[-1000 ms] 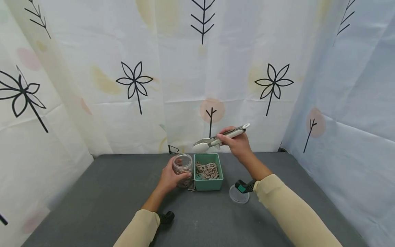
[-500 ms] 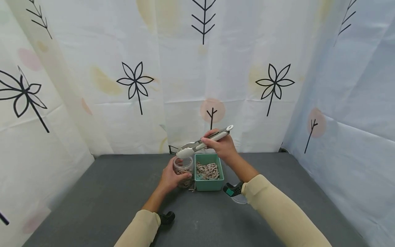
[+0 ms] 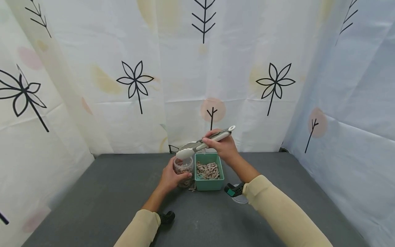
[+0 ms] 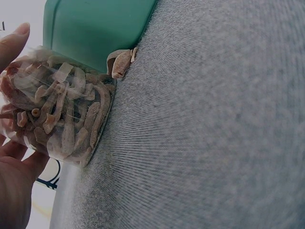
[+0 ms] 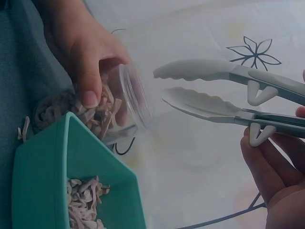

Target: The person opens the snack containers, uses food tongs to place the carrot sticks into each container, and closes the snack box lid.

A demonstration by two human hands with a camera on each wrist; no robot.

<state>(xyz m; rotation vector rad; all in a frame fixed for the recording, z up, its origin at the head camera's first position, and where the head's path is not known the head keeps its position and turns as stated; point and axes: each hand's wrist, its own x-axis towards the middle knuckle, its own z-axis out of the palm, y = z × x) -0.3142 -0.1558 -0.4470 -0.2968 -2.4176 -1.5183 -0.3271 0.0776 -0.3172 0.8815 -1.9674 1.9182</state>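
Note:
A clear jar (image 3: 184, 168) stands on the table, part filled with brownish dried strips (image 4: 66, 107). My left hand (image 3: 169, 177) grips its side, thumb toward the bin. My right hand (image 3: 223, 147) holds white and grey tongs (image 3: 185, 153) above the jar's mouth. In the right wrist view the tong heads (image 5: 195, 70) are parted with nothing between them. Right beside the jar is a green bin (image 3: 209, 185), with more of these dried strips (image 3: 208, 171) lying inside. A few loose pieces (image 4: 121, 64) lie on the table against the bin's base.
A round clear lid (image 3: 240, 200) lies on the dark grey table (image 3: 197, 219), partly hidden by the right wrist's black band (image 3: 234, 190). A patterned white curtain (image 3: 179, 120) rises right behind the table's far edge.
My right hand has carried the tongs left, from over the green bin to above the jar's mouth; over the last half second it barely shifts. My left hand keeps its grip on the jar.

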